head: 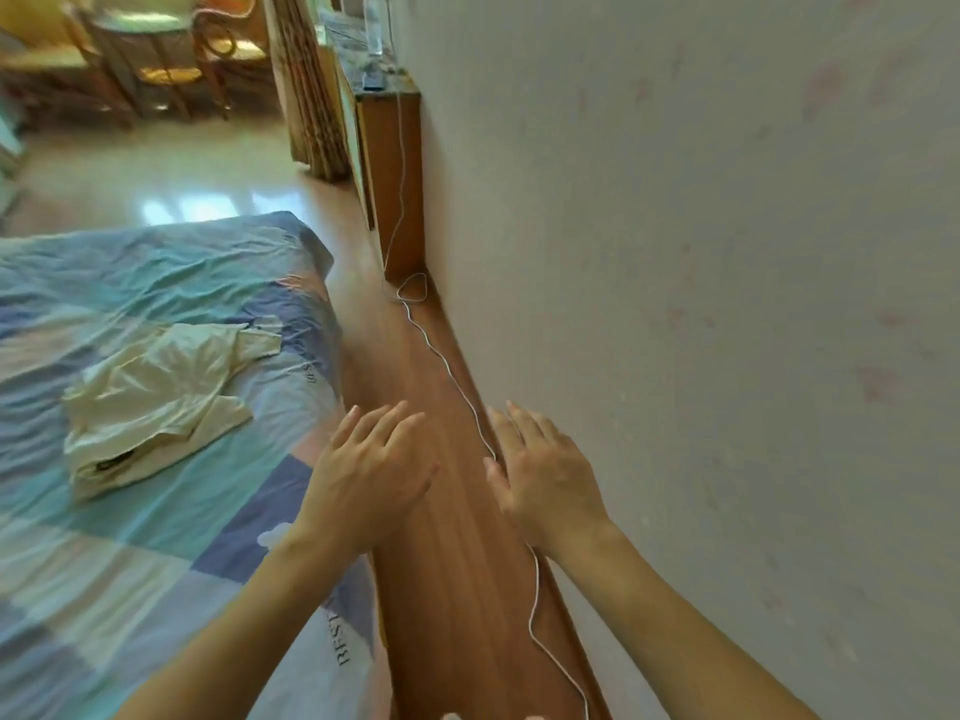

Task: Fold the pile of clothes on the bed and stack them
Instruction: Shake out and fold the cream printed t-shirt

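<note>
Both hands, left hand and right hand, spread flat, empty; bedsheet print reads "BEST"; cream garment apart.

This is a bedroom in a home. A bed has a blue patchwork sheet on it. The floor is shiny wood, and the wall is pale. A wooden cabinet stands by the wall. Farther back are chairs round a small table.
</note>
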